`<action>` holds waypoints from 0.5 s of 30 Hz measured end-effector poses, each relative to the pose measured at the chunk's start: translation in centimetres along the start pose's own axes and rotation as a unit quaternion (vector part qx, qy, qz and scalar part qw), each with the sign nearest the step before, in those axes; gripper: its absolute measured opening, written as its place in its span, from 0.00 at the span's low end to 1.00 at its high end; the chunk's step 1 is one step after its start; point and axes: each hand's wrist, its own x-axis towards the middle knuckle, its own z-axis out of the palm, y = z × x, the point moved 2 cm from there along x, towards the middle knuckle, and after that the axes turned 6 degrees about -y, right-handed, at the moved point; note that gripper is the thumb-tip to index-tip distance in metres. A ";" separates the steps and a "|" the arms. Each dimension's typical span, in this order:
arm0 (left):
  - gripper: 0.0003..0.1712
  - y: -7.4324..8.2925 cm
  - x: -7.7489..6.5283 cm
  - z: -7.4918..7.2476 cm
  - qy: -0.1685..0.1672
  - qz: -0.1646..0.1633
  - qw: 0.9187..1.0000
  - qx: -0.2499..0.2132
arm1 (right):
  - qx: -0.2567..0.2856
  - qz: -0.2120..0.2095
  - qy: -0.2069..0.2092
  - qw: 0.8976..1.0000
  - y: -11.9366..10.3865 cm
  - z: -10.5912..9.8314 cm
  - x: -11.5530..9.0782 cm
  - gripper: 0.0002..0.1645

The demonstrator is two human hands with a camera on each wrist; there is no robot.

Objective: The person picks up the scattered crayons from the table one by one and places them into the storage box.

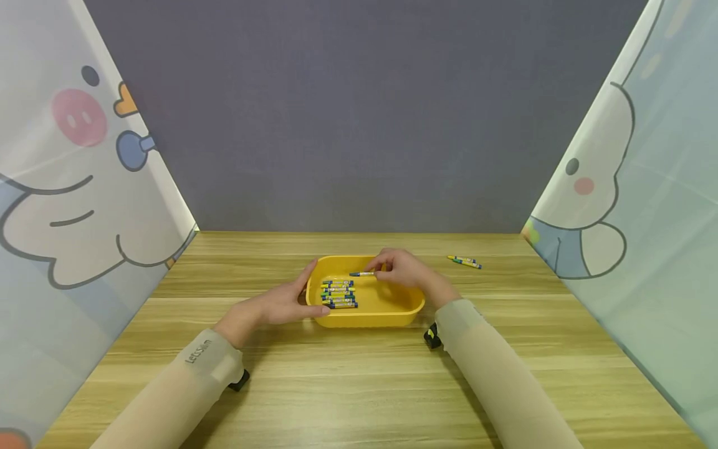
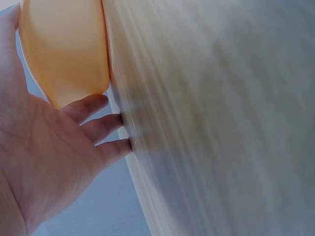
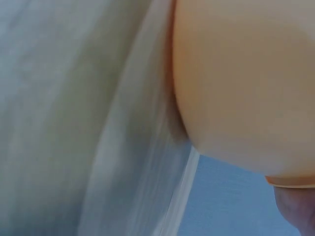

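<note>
A yellow tray (image 1: 364, 320) stands on the table with several crayons (image 1: 339, 290) lying side by side at its left end. My left hand (image 1: 280, 304) spans that end, its thumb along the front rim and its index finger along the left wall. In the left wrist view the other fingers (image 2: 101, 129) reach down beside the tray's outer wall. Inside the tray, towards the back, my right hand (image 1: 402, 269) pinches a blue-tipped crayon (image 1: 361, 274) at its right end, the tip pointing left. The right wrist view mostly shows the tray's outer wall (image 3: 246, 88).
Two more crayons, a yellow-tipped one (image 1: 462, 259) and a green-tipped one (image 1: 468, 264), lie on the wooden table (image 1: 348, 386) right of the tray. A dark grey panel (image 1: 359, 125) rises behind the table, with cartoon-printed cloths (image 1: 33, 237) at both sides.
</note>
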 end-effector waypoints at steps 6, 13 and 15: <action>0.76 0.1 0.0 0.0 -0.002 0.001 1.000 -0.001 | -0.070 0.006 -0.013 0.997 -0.6 0.4 0.0 0.15; 0.75 0.0 0.1 0.0 -0.004 0.003 1.000 0.001 | -0.140 -0.002 -0.014 0.990 -0.9 0.7 -0.2 0.16; 0.75 0.0 0.1 0.0 -0.004 0.008 1.000 0.002 | -0.149 -0.002 -0.012 0.989 -1.0 0.8 -0.2 0.15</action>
